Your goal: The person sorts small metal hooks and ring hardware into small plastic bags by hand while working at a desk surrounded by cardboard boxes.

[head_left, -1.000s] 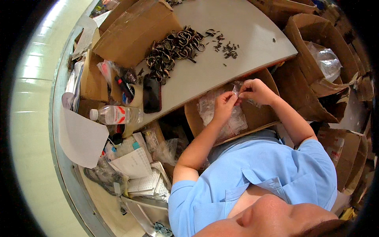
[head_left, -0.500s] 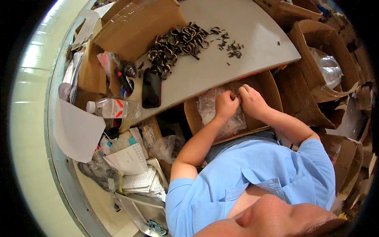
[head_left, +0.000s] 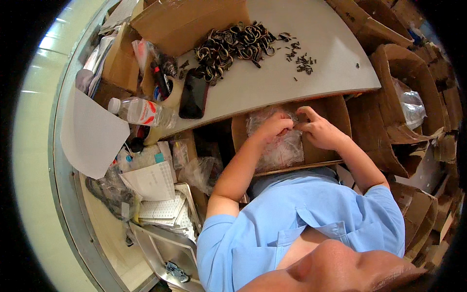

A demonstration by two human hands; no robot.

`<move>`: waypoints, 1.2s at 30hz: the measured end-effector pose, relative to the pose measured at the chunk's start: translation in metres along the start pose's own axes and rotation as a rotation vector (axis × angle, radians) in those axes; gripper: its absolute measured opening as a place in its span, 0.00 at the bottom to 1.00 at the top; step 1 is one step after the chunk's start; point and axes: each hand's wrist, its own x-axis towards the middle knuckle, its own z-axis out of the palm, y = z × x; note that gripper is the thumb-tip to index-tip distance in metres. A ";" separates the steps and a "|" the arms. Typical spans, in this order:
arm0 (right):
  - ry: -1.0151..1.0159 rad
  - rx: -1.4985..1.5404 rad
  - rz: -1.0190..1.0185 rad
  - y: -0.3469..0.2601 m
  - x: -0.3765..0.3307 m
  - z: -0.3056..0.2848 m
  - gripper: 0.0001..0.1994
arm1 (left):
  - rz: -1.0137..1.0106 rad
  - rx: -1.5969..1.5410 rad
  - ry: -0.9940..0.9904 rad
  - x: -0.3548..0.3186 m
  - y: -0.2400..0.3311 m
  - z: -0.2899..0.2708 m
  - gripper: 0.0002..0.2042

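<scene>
My left hand (head_left: pixel 277 126) and my right hand (head_left: pixel 320 131) meet over an open cardboard box (head_left: pixel 325 155) beneath the table edge. Clear plastic bags (head_left: pixel 284 155) fill the box's left side, just under my left hand. The left fingers are curled into a pinch. On the right, the index finger arches while thumb and fingertips come together close to the left fingertips. Whatever lies between the fingers is too small to make out. On the grey table beyond is a heap of dark, brass-edged metal rings or buckles (head_left: pixel 233 47), with small dark pieces (head_left: pixel 305 64) scattered to its right.
A black phone (head_left: pixel 194 97) and a clear plastic bottle (head_left: pixel 143 112) lie along the table's left edge. An upright cardboard flap (head_left: pixel 189 22) backs the heap. Papers (head_left: pixel 158 207) and a metal tray (head_left: pixel 160 248) sit at lower left. Open cartons (head_left: pixel 384 104) crowd the right side.
The view has shifted slightly. My right hand's index finger has lifted into an arch, and its fingers are more spread. Both hands stay over the box.
</scene>
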 end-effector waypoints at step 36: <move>0.384 -0.101 0.287 0.073 0.076 -0.056 0.09 | 0.453 0.131 0.147 0.010 -0.008 0.043 0.15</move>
